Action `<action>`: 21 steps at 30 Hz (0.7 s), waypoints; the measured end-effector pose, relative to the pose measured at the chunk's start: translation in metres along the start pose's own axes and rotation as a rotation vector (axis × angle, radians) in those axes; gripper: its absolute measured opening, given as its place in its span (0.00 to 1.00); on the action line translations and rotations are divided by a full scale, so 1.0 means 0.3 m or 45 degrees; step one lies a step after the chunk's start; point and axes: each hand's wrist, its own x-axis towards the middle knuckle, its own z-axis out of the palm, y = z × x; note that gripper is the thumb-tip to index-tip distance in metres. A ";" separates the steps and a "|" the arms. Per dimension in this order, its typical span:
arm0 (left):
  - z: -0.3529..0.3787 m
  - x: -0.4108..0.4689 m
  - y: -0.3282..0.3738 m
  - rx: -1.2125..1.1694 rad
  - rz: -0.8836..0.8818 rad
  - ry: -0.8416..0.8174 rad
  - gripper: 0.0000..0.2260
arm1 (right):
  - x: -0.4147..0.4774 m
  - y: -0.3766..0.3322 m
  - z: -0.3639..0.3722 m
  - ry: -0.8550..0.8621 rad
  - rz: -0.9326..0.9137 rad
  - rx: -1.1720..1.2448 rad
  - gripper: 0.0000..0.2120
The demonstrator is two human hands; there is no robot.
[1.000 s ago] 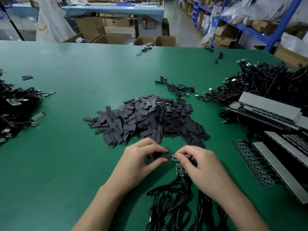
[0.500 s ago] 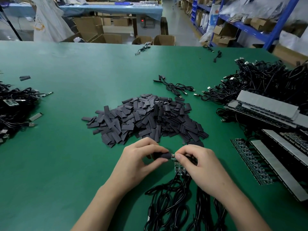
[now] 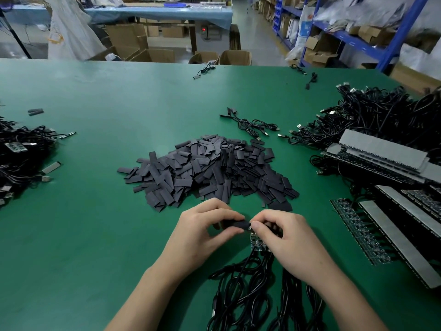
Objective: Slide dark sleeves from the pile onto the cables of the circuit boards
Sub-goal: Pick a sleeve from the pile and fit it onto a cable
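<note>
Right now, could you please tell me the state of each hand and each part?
left hand: pinches a dark sleeve.
right hand: pinches the circuit board.
dark sleeve: off the pile, its end at the board.
circuit board: cables attached, partly hidden.
sleeve pile: loose heap, untouched.

Lower centre: left hand (image 3: 202, 231) pinches a dark flat tubular sleeve (image 3: 235, 224); right hand (image 3: 284, 237) grips a small green circuit board (image 3: 256, 242) trailing black cables (image 3: 241, 290). Above them lies the pile of dark sleeves (image 3: 207, 170) on the green table (image 3: 95, 235).

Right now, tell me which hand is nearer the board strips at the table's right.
Right. The right hand, holding a small circuit board, lies just left of the board strips. The left hand, pinching a dark sleeve, is farther left, beyond it.
</note>
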 end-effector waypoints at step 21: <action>0.008 0.007 0.006 -0.002 -0.041 0.151 0.13 | 0.000 -0.005 0.000 -0.002 0.033 0.092 0.09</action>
